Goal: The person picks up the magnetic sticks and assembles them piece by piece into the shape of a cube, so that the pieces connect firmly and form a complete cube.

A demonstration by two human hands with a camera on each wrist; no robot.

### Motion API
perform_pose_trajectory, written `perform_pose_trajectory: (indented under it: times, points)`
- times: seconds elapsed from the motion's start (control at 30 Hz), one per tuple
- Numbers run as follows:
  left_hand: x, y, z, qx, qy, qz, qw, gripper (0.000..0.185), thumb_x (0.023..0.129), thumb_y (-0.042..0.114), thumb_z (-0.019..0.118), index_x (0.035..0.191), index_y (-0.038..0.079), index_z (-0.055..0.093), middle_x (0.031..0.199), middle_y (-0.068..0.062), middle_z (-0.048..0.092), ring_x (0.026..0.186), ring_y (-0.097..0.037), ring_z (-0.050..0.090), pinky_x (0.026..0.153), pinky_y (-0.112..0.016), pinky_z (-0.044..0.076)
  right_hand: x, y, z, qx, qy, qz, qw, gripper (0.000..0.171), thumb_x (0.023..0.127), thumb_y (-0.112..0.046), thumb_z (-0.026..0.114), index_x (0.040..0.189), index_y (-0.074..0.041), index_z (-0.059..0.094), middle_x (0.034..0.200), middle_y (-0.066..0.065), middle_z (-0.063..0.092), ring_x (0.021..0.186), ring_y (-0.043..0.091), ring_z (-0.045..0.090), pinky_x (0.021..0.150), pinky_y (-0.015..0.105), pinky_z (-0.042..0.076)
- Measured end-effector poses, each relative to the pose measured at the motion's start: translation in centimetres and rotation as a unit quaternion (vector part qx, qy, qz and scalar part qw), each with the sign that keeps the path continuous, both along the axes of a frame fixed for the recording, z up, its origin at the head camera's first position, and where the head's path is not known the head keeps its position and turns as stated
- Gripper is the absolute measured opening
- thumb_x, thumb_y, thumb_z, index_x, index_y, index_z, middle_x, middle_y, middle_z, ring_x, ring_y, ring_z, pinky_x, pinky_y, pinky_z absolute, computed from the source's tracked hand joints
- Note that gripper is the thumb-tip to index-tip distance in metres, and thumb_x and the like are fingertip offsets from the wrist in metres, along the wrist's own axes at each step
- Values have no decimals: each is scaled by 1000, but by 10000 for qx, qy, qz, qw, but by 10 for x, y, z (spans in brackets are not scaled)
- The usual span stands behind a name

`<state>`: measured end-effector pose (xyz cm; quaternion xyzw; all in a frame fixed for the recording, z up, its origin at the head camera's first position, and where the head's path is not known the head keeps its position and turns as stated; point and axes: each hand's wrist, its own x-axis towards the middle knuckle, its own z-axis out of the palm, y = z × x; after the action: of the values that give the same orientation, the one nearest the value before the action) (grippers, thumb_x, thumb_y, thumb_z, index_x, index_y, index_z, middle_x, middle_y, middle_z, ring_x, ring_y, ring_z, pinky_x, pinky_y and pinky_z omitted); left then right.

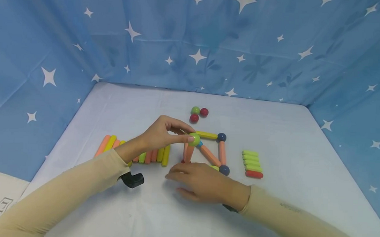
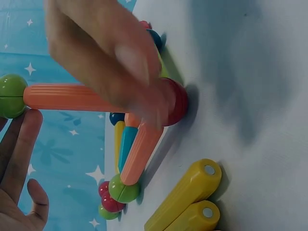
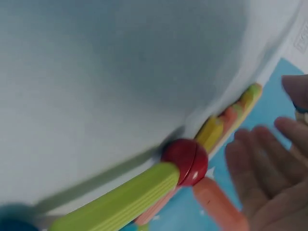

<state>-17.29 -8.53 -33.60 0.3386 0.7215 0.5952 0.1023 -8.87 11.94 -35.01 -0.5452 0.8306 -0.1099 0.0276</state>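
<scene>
A flat frame of magnetic sticks and balls lies on the white table, with a yellow stick and two dark blue balls at its corners. My left hand pinches a green ball on top of a raised orange stick. My right hand lies open by the frame's near edge, and its fingers touch the red ball at the foot of that stick. A light green stick joins the red ball.
A row of orange, yellow and green sticks lies to the left. To the right sits a stack of green sticks with a red one. Three loose balls lie behind the frame. Blue star cloth walls the table.
</scene>
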Motion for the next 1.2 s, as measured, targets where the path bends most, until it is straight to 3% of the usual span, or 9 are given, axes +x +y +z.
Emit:
perform_pose_trajectory:
  times: [0.07,0.17,0.37,0.5,0.7,0.97,1.2]
  points:
    - [0,0,1,3,5,-3,10000,21,90,14,78,110,12,79,104,1,76,98,-21,71,91,-43,53,3,-6,-2,569,121,-111,9982,55,97,-31,70,146,-14,53,143,-1,56,127,12,56,102,27,46]
    - [0,-1,1,11,26,-17,10000,21,90,15,78,110,12,79,104,1,76,98,-21,71,90,-41,54,4,-13,-4,946,298,-163,9949,69,96,-30,70,155,-11,40,156,4,43,139,16,45,106,31,43]
    - [-1,-2,0,27,47,-45,10000,21,90,15,78,111,12,79,104,2,76,98,-20,70,90,-40,54,3,-25,-10,1194,462,-313,9913,57,103,-20,54,156,-7,38,160,8,36,148,21,31,116,38,31]
    - [-1,-1,1,15,77,-63,9999,22,90,14,78,111,11,79,105,1,76,98,-21,70,92,-40,53,5,-28,-15,1361,530,-379,9886,50,107,-20,47,155,-6,40,158,7,40,146,21,35,116,39,32]
    - [-2,-2,1,-64,33,-45,10000,22,90,16,78,111,12,79,106,2,76,100,-19,70,92,-39,53,10,-28,-17,1332,497,-256,9895,48,105,-21,53,151,-8,47,157,7,42,144,20,40,114,38,35]
    - [-2,-1,2,-113,13,-38,9999,22,89,15,79,110,13,79,105,3,76,100,-18,70,93,-44,53,7,-32,-16,1195,1059,-388,9864,48,102,-18,55,147,-1,48,153,17,45,140,29,45,112,39,37]
    - [-2,0,4,-171,17,-40,9998,22,89,15,79,111,13,79,107,3,76,101,-18,70,93,-44,52,11,-34,-17,1283,870,-498,9867,47,103,-19,57,146,-4,51,151,12,49,137,25,49,110,36,40]
